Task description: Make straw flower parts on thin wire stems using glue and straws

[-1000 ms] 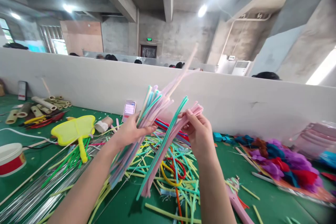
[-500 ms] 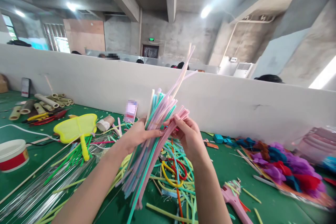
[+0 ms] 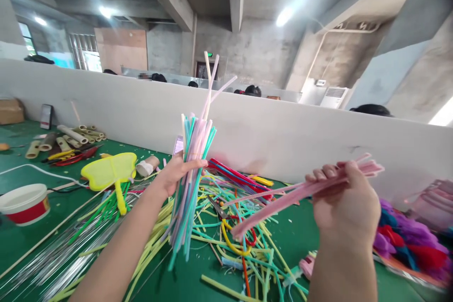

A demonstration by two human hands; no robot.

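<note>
A person's two bare hands hold separate bundles of thin, fuzzy pipe cleaners above a cluttered green table (image 3: 170, 285). The left hand (image 3: 175, 172) wraps a mixed bundle (image 3: 186, 210) of teal, lilac, cream and blue, its thumb laid across the front; the fingers behind are mostly hidden. This bundle stands nearly upright, its top leaning slightly right, with a few longer stems poking above the rest.

To its right, and apart from it, the right hand (image 3: 347, 198) grips a pink bundle (image 3: 279, 204), thumb and curled fingers closed around the upper end. The pink bundle's long axis slants down leftward, so its free lower end points toward the mixed bundle; a few strands splay from it.

Beneath lie curly yellow-green and teal scraps (image 3: 267, 257) and scissors (image 3: 224, 236) with smooth, looped yellow and red handles. To the left are a flat yellow mesh paddle (image 3: 109, 170), shiny straight wires (image 3: 71, 257) and hollow bamboo tubes (image 3: 72, 134); at far right, fluffy purple and red tufts (image 3: 417, 231).
</note>
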